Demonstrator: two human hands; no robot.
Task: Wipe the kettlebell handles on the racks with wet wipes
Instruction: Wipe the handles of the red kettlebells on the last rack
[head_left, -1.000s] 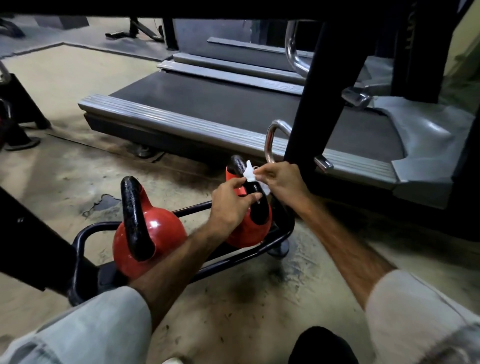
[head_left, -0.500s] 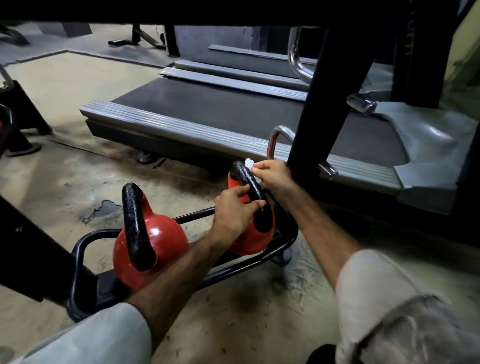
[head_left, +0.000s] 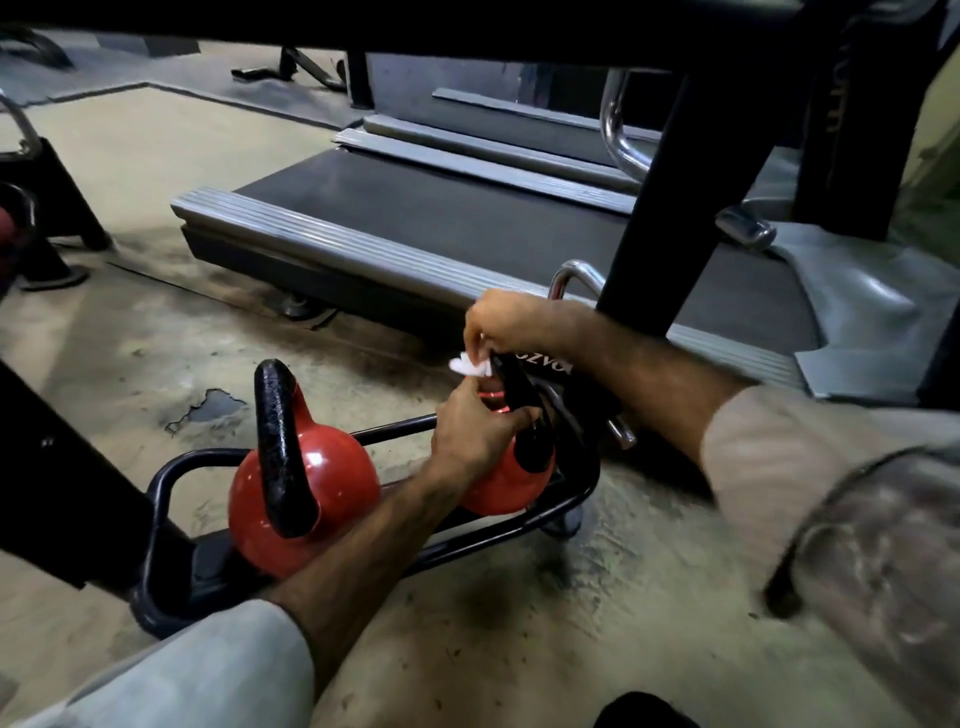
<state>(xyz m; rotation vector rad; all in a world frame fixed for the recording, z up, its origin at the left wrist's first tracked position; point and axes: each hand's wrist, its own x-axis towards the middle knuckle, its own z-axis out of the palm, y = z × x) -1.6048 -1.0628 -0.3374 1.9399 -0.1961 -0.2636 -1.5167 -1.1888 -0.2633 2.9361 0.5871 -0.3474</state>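
Two red kettlebells with black handles sit in a low black rack (head_left: 166, 483) on the floor. The left kettlebell (head_left: 332, 483) stands untouched. My left hand (head_left: 475, 431) grips the near side of the right kettlebell's handle (head_left: 519, 400); its red body (head_left: 498, 491) shows below. My right hand (head_left: 511, 322) pinches a small white wet wipe (head_left: 470, 365) against the far top end of that handle.
A treadmill deck (head_left: 457, 218) lies just behind the rack. A black upright post (head_left: 654, 208) rises at the right, close to my right forearm. A dark machine frame (head_left: 57, 483) crosses at the left. The floor is stained concrete with a chipped patch (head_left: 208, 410).
My right hand has carried the wipe from the handle's right side up and over to its far left end. My left hand keeps its grip on the handle.
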